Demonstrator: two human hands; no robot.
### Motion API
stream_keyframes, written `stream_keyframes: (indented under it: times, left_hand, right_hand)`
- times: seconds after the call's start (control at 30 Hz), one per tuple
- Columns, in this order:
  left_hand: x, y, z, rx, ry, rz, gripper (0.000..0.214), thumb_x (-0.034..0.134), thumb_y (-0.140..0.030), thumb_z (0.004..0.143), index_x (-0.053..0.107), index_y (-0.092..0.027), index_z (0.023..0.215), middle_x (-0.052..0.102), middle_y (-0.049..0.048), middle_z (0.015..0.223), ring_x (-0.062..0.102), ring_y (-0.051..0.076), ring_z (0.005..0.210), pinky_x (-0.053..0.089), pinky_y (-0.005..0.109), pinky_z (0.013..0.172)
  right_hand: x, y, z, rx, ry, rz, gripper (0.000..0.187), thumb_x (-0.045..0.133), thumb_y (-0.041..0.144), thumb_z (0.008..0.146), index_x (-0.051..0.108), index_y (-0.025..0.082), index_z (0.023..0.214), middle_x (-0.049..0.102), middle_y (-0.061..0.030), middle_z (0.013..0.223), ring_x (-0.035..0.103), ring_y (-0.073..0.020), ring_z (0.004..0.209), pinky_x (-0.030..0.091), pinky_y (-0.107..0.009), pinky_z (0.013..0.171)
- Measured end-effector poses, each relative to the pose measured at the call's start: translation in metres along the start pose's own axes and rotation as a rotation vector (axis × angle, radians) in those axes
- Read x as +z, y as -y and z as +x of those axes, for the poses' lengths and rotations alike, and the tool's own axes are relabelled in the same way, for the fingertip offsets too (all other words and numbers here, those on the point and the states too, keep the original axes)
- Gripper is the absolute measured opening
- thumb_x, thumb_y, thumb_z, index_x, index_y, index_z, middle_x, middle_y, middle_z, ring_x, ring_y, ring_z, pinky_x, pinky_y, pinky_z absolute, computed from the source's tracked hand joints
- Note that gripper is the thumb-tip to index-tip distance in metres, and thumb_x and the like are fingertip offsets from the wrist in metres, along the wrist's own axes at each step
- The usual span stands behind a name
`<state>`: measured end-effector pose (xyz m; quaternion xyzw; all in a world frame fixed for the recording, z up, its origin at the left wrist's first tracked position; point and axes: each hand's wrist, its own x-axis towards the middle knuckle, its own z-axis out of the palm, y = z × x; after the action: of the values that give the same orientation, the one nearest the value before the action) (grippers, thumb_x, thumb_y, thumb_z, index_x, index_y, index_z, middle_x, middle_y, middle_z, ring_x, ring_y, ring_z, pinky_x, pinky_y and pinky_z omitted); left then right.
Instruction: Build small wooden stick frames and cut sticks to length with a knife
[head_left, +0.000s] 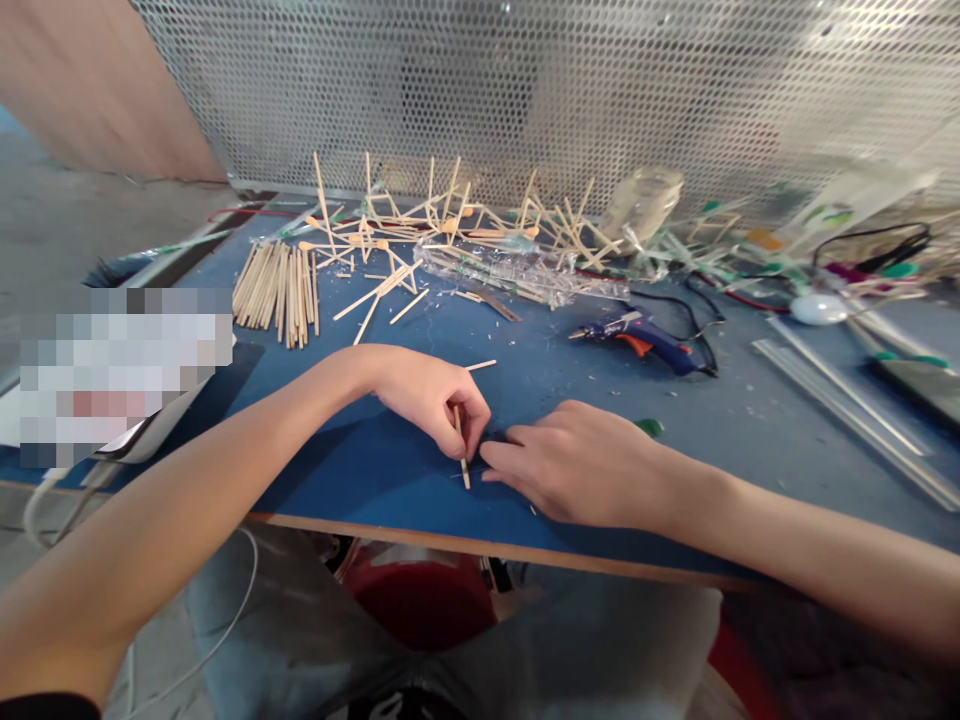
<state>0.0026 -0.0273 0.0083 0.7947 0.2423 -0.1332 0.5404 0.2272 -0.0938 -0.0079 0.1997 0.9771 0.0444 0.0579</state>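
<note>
My left hand [431, 395] pinches a short thin wooden stick [462, 452] and holds it nearly upright, its lower end on the blue table top [360, 470]. Right beside it, my right hand [577, 465] lies low on the table with its fingertips pressed at the stick's foot; a small dark thing sits under those fingers, too hidden to name. Another short stick [481, 365] lies flat just behind my left hand.
A bundle of long sticks [276, 285] lies at the back left, glued stick frames [442, 225] and crumpled clear plastic [517, 275] behind. A blue glue gun [645, 340] with a black cord lies to the right. Perforated metal mesh [525, 90] closes the back. The table's front edge is near my body.
</note>
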Motion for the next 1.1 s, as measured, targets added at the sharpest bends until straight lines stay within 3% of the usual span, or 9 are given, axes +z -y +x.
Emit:
stream_keyframes:
  times: [0.57,0.77,0.9,1.1]
  left_hand:
    - [-0.003,0.000,-0.003,-0.036,-0.016,0.138,0.013,0.071,-0.029,0.080,0.076,-0.021,0.089,0.075,-0.0019,0.079,0.065,0.013,0.071,0.047,0.024,0.067]
    - [-0.004,0.003,-0.004,-0.004,0.020,0.100,0.015,0.071,-0.033,0.082,0.075,-0.021,0.089,0.075,-0.0010,0.080,0.065,0.013,0.073,0.046,0.024,0.066]
    - [-0.005,0.006,-0.004,-0.054,0.030,0.086,0.018,0.071,-0.036,0.082,0.075,-0.021,0.091,0.077,0.0007,0.086,0.067,0.015,0.077,0.046,0.024,0.065]
    - [-0.006,0.005,-0.006,-0.095,0.048,0.088,0.020,0.070,-0.040,0.084,0.074,-0.022,0.093,0.075,0.0004,0.085,0.063,0.014,0.075,0.045,0.024,0.064]
  right_hand:
    - [0.001,0.006,-0.001,0.047,-0.036,-0.050,0.027,0.042,0.040,0.107,0.060,0.026,0.093,0.071,0.0012,0.070,0.060,-0.0189,0.052,0.009,-0.036,0.057]
    - [0.005,0.003,-0.005,0.000,-0.195,-0.116,0.029,0.043,0.039,0.108,0.060,0.026,0.087,0.063,0.0033,0.061,0.053,-0.0180,0.048,0.011,-0.036,0.056]
    - [0.006,-0.004,-0.007,-0.046,-0.284,-0.173,0.032,0.043,0.039,0.108,0.059,0.025,0.084,0.058,0.0040,0.058,0.050,-0.0165,0.048,0.012,-0.035,0.055]
    - [0.008,-0.004,-0.006,-0.043,-0.236,-0.167,0.028,0.047,0.037,0.107,0.060,0.024,0.085,0.061,0.0034,0.060,0.049,-0.0160,0.049,0.011,-0.035,0.056]
